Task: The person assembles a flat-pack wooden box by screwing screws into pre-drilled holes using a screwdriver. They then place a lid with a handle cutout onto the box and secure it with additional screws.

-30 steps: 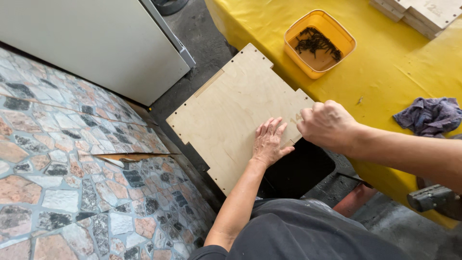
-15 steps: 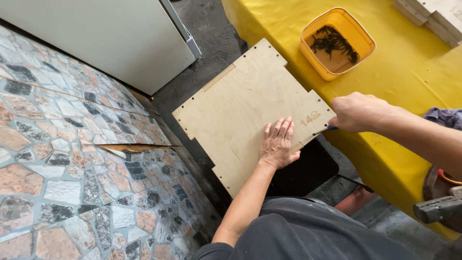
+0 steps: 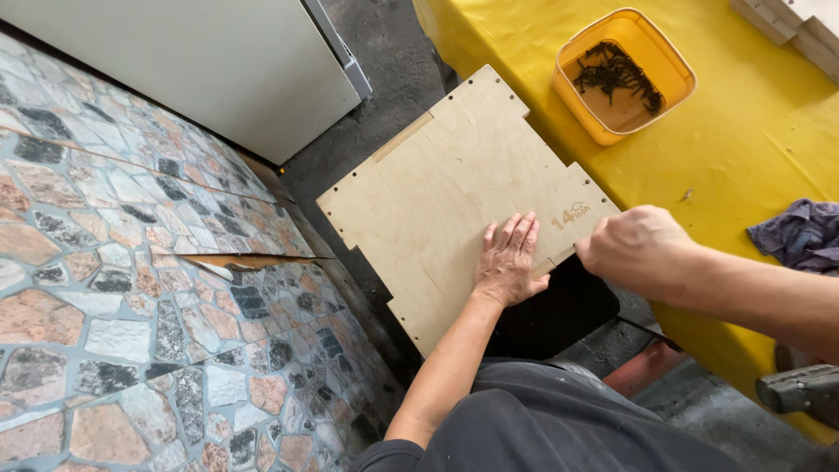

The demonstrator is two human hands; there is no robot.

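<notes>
Head view, looking down: the left hand lies flat on the plywood panel, fingers straight and close together, palm pressing near the panel's right edge — gripping nothing. The right hand is curled into a loose fist at that same edge; whether it pinches anything cannot be told. Pale and notched along its sides, the panel has small holes at its rim and rests tilted between the stone-patterned floor and the yellow table.
</notes>
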